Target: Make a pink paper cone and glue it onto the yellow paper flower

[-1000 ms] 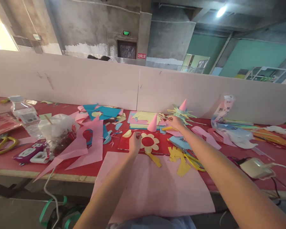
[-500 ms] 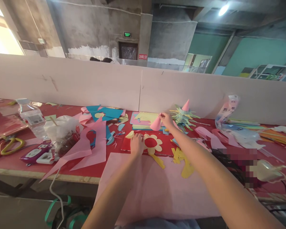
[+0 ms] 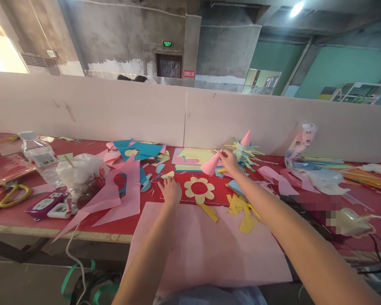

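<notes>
A pink paper cone (image 3: 210, 164) hangs tilted from my right hand (image 3: 229, 162), its tip pinched between thumb and fingers and its wide end down to the left. My left hand (image 3: 171, 190) lies with fingers spread over the left part of a red board (image 3: 221, 186). Just beyond its fingertips is a small pale yellow paper piece (image 3: 169, 174); whether they touch is unclear. Right of that hand, a pale yellow paper flower ring (image 3: 208, 193) with a round hole lies flat on the board. Yellow paper strips (image 3: 238, 205) sit at the board's near right edge.
A second pink cone (image 3: 246, 138) tops a fringed green paper piece (image 3: 243, 153) behind my right hand. Stacked coloured sheets (image 3: 190, 168) lie at the back. Pink offcuts (image 3: 131, 186), a plastic bottle (image 3: 40, 154) and yellow-handled scissors (image 3: 17, 195) are left. A white partition (image 3: 130, 110) stands behind.
My left hand has moved left, away from the flower ring, and its fingers have spread. My right hand has shifted slightly right, and the cone is more tilted.
</notes>
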`<state>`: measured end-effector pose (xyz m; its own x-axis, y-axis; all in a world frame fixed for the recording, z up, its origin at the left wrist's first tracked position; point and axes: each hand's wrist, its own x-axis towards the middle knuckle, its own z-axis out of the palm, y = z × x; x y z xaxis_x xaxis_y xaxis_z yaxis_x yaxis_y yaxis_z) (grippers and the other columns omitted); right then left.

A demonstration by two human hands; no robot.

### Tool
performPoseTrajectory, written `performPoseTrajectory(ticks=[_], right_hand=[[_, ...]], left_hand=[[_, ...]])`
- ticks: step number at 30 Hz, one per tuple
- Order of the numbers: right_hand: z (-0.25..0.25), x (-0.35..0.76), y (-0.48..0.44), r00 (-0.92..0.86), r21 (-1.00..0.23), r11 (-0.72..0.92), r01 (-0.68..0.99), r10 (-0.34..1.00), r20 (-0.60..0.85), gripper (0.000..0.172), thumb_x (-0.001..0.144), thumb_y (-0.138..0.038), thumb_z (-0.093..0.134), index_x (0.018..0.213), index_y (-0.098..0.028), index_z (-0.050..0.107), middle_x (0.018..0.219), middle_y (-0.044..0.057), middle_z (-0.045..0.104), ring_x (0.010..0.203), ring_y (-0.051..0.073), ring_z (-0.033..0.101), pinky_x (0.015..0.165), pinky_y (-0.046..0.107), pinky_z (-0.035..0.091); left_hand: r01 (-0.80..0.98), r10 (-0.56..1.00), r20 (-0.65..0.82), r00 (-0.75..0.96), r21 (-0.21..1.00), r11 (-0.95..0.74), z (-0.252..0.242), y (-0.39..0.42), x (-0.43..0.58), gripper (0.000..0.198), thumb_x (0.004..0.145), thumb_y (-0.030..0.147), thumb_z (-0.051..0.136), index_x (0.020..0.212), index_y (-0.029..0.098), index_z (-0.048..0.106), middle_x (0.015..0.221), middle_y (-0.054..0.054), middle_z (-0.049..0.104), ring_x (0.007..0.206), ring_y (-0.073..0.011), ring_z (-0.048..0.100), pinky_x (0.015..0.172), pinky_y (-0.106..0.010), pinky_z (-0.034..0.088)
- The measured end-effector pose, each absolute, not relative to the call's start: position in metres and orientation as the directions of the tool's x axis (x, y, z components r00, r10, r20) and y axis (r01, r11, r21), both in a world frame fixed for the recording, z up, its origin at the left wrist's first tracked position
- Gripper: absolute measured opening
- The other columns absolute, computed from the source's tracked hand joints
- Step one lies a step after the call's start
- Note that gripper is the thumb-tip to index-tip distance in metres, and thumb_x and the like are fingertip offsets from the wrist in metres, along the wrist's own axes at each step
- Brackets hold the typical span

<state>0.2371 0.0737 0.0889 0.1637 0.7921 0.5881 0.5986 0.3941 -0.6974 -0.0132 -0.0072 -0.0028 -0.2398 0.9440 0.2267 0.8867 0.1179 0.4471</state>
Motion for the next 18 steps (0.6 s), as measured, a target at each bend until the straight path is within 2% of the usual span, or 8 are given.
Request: performPoseTrajectory(ticks=[2,5,7,9,11,13,15,18], right_hand=[[0.088,0.229,0.057,0.201,-0.733,0.408,0.544,0.785,0.586,0.04,0.078,-0.058,0.049,0.074,-0.019,0.058,0.073,0.004,0.064,0.073,0.02,0.059,0.07,0.03,0.044],[0.079,0.217,0.025,0.271,-0.782,0.418,0.462,0.773,0.574,0.045,0.081,-0.061,0.043,0.083,-0.019,0.058,0.082,0.006,0.066,0.079,0.021,0.061,0.069,0.03,0.046],[0.068,0.209,0.003,0.34,-0.841,0.446,0.306,0.774,0.534,0.042,0.079,-0.06,0.05,0.079,-0.019,0.059,0.081,0.005,0.065,0.08,0.021,0.061,0.072,0.03,0.046],[0.057,0.203,-0.014,0.373,-0.865,0.436,0.248,0.781,0.5,0.04,0.078,-0.059,0.053,0.075,-0.019,0.058,0.078,0.004,0.064,0.079,0.021,0.059,0.074,0.03,0.046],[0.049,0.198,-0.025,0.371,-0.884,0.413,0.221,0.802,0.468,0.039,0.077,-0.059,0.054,0.075,-0.02,0.057,0.076,0.003,0.063,0.079,0.02,0.059,0.074,0.03,0.047],[0.047,0.194,-0.03,0.336,-0.883,0.416,0.217,0.818,0.467,0.038,0.078,-0.059,0.053,0.075,-0.021,0.056,0.078,0.003,0.064,0.08,0.02,0.059,0.075,0.031,0.047],[0.049,0.191,-0.033,0.287,-0.871,0.44,0.219,0.824,0.489,0.037,0.08,-0.057,0.052,0.075,-0.021,0.056,0.079,0.004,0.064,0.08,0.02,0.059,0.077,0.031,0.047],[0.055,0.188,-0.038,0.281,-0.857,0.46,0.231,0.812,0.512,0.034,0.081,-0.055,0.052,0.079,-0.021,0.058,0.083,0.004,0.066,0.082,0.02,0.06,0.078,0.03,0.047]], left_hand=[[0.882,0.956,0.197,-0.218,0.459,0.106,-0.007,-0.005,-0.014,0.051,0.091,0.035,0.034,0.138,0.019,0.045,0.147,-0.017,0.039,0.139,-0.0343,0.029,0.111,-0.062,0.011],[0.874,0.955,0.169,-0.243,0.465,0.14,-0.01,-0.003,-0.017,0.052,0.092,0.045,0.031,0.137,0.023,0.048,0.15,-0.014,0.035,0.139,-0.036,0.027,0.11,-0.064,0.012],[0.865,0.926,0.18,-0.332,0.45,0.223,-0.01,-0.002,-0.021,0.056,0.092,0.048,0.03,0.136,0.018,0.049,0.148,-0.019,0.037,0.139,-0.0382,0.027,0.11,-0.063,0.012],[0.852,0.876,0.22,-0.428,0.422,0.31,-0.008,-0.002,-0.023,0.064,0.091,0.049,0.035,0.138,0.006,0.044,0.146,-0.027,0.035,0.14,-0.0395,0.023,0.111,-0.061,0.013],[0.843,0.839,0.279,-0.468,0.428,0.327,-0.005,-0.005,-0.022,0.066,0.09,0.046,0.04,0.139,0.001,0.04,0.15,-0.029,0.025,0.142,-0.0391,0.018,0.112,-0.06,0.013],[0.851,0.819,0.371,-0.438,0.466,0.244,0.001,-0.009,-0.017,0.062,0.091,0.042,0.04,0.14,0.006,0.039,0.154,-0.024,0.018,0.144,-0.0372,0.013,0.112,-0.06,0.011],[0.837,0.806,0.472,-0.357,0.544,0.053,0.006,-0.014,-0.008,0.055,0.092,0.043,0.038,0.138,0.012,0.043,0.156,-0.019,0.018,0.144,-0.0342,0.014,0.113,-0.057,0.014],[0.567,0.858,0.431,-0.279,0.795,-0.215,0.012,-0.02,0.006,0.048,0.094,0.048,0.032,0.12,0.017,0.058,0.134,-0.015,0.052,0.126,-0.0256,0.048,0.103,-0.039,0.04]])
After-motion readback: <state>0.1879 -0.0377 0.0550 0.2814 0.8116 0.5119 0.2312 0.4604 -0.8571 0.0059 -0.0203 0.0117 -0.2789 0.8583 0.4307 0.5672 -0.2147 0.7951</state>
